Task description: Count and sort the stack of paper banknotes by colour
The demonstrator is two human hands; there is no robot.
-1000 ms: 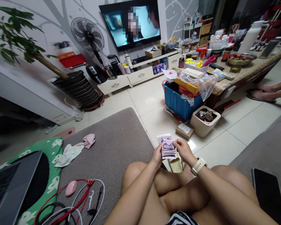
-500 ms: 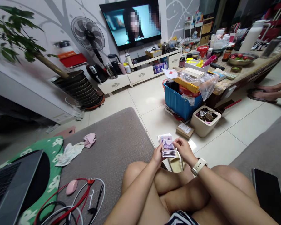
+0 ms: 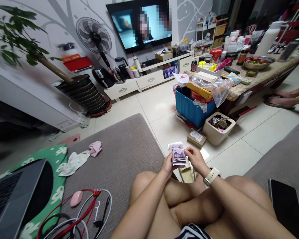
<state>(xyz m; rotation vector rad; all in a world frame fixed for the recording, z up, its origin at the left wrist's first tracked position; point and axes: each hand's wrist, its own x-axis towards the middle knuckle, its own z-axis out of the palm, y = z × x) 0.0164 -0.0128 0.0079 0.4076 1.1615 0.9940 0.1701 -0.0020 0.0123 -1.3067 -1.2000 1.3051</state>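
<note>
A stack of purple banknotes (image 3: 179, 155) is held over my crossed legs, folded so that some notes fan up behind the front ones. My left hand (image 3: 167, 164) is closed around the stack's left side. At the upper right edge of the front note, the thumb and fingers of my right hand (image 3: 194, 158) pinch the paper. A pale watch (image 3: 211, 176) is on my right wrist. Under the notes, a pair of light slippers (image 3: 187, 174) shows partly on the floor.
To my left on the grey sofa (image 3: 119, 149) lie tangled cables (image 3: 89, 207), a pink case (image 3: 76, 199), cloths and a laptop (image 3: 17, 196). A black phone (image 3: 286, 205) lies on my right. Ahead stand a waste bin (image 3: 218, 132), a blue box (image 3: 191, 108) and a crowded table (image 3: 241, 88).
Both hands stay nearly in place on the banknotes; the edges of the lower notes look slightly shifted. The picture on the television has changed a little.
</note>
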